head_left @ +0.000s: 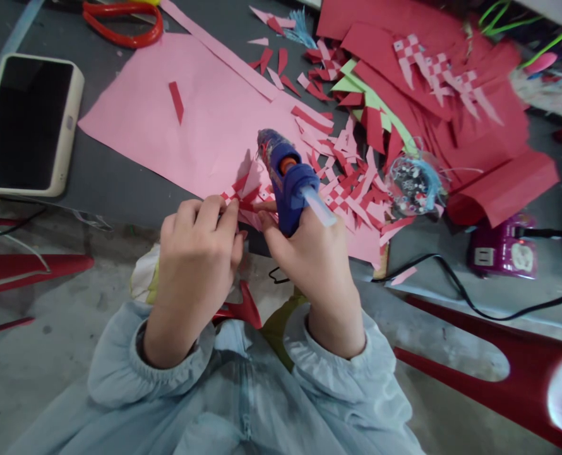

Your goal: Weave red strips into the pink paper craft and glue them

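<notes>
In my right hand (314, 259) is a blue hot glue gun (290, 189), a clear glue stick (319, 207) jutting from its back end and its nozzle pointing away from me. My left hand (198, 249) is closed at the table's near edge, its fingertips on a woven red and pink paper piece (243, 194). The fingers of my right hand also reach close to that piece. A large pink paper sheet (200, 120) lies beneath it. Beside the glue gun spreads a pile of red and pink paper strips (352, 164).
Red-handled scissors (155, 28) and a phone (29, 123) lie at the left. Red paper sheets (451, 120) with woven paper pieces (439, 72) on them are at the right. Near them are a clear bag of beads (413, 183), a purple power adapter (503, 249) and a black cord (456, 284).
</notes>
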Demonstrator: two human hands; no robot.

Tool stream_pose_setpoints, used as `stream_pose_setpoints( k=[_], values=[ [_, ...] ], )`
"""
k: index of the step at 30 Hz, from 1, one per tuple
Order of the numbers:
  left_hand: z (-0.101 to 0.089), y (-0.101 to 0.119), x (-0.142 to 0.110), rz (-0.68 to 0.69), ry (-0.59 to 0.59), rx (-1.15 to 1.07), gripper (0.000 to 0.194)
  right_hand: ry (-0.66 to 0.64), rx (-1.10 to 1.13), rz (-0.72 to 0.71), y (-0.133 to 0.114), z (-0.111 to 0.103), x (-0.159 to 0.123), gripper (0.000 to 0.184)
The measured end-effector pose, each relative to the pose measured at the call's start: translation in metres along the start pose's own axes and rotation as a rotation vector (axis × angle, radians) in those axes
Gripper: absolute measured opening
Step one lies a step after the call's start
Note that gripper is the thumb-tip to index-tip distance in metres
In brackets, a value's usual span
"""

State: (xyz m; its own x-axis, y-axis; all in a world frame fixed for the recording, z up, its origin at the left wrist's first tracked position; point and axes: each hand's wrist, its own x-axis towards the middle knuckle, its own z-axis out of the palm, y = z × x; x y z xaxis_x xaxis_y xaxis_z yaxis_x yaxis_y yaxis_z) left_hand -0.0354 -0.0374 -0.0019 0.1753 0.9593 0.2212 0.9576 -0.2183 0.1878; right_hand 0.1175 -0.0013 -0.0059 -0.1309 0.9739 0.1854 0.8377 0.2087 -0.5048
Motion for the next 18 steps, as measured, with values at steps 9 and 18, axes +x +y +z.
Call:
stream_pose_setpoints(
  k=[9,18],
  values=[
    [-0.0006,0.0028,-0.0012,0.003,-0.027,0.003,0.031,-0.04,0.038,0.026,-0.0011,-0.0011,0.001,0.029],
    [0.0023,0.0058,-0.0013,-0.01,0.017,0.043,0.029,-0.036,0.053,0.02,-0.0003,0.0004,0.0016,0.026]
  ],
)
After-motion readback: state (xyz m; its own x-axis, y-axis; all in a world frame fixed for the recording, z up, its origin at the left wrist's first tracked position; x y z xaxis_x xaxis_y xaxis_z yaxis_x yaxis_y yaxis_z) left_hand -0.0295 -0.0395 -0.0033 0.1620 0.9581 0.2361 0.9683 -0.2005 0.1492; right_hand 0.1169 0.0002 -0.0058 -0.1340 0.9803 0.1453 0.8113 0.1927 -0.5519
